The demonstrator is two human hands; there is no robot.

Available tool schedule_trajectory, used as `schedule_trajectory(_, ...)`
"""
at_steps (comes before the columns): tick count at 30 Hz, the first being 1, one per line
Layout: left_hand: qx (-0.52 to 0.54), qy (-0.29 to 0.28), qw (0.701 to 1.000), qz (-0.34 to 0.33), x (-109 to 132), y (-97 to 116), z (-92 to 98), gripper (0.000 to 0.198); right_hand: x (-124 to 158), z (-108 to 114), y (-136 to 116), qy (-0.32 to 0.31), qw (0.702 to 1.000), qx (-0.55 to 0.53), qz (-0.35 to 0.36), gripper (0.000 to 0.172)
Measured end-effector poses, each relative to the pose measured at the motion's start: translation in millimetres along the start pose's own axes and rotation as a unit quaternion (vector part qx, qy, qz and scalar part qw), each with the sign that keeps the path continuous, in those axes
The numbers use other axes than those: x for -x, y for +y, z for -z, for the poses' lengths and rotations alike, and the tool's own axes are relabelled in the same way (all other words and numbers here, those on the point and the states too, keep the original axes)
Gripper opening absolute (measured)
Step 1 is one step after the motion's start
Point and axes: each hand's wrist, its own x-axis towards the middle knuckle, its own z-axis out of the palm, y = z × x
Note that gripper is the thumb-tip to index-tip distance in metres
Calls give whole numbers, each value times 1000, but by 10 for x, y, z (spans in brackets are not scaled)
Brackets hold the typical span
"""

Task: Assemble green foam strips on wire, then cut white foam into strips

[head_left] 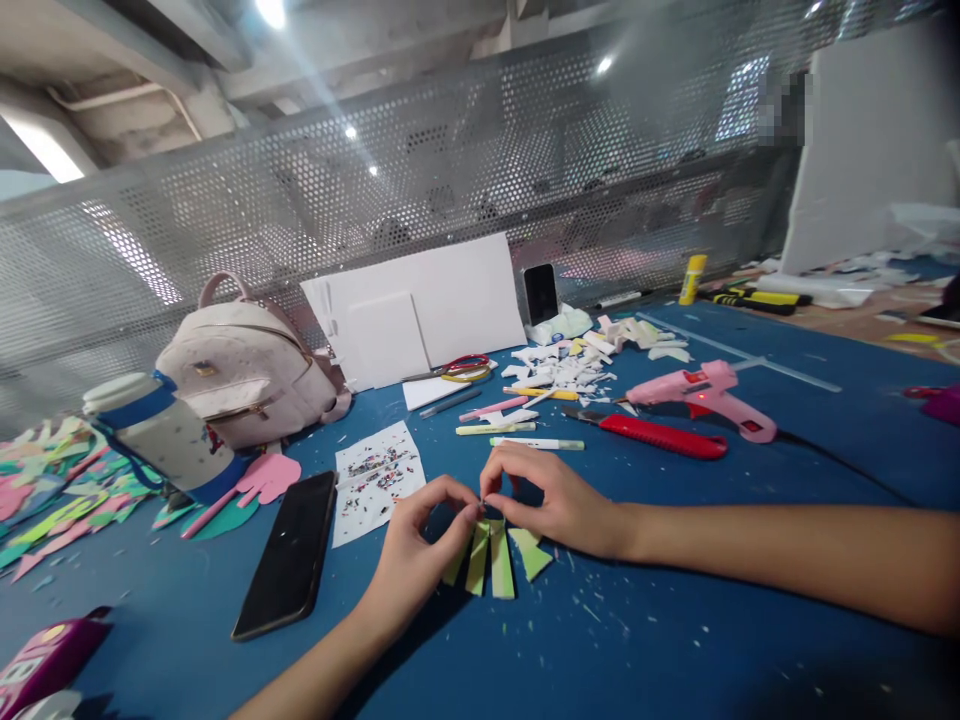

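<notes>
My left hand [424, 535] and my right hand [559, 500] meet above the blue table, each with thumb and forefinger pinched. Their fingertips nearly touch, and whatever is between them is too small to make out. Just below the fingertips, light green strips [502, 565] fan out toward me, their upper ends partly covered by my fingers. A separate light green scrap [531, 553] lies right of the strips, under my right hand. To the left of my left hand is a white sheet [352, 515] scattered with small dark and coloured bits.
A black phone [289, 555] lies at left, near a tumbler [161, 435] and a pale backpack [240, 375]. Beyond my hands are several pens [536, 443], a red utility knife [664, 437], a pink glue gun [712, 395] with its cord, scissors [465, 368] and white scraps [562, 370].
</notes>
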Motion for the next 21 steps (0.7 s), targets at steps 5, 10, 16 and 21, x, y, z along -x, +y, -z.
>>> schedule_trajectory(5,-6,1,1000,1,-9,-1,1,18,-13,40,-34,8,1000,4,1,4)
schedule_trajectory(10,1,10,1000,-1,-24,-9,10,19,-153,211,-129,3,999,35,-13,10)
schedule_trajectory(16,25,38,999,7,-26,-45,21,21,-353,557,-95,-45,985,149,-68,11)
schedule_trajectory(21,34,50,998,10,-35,-67,17,22,-310,768,116,-149,927,328,-107,11)
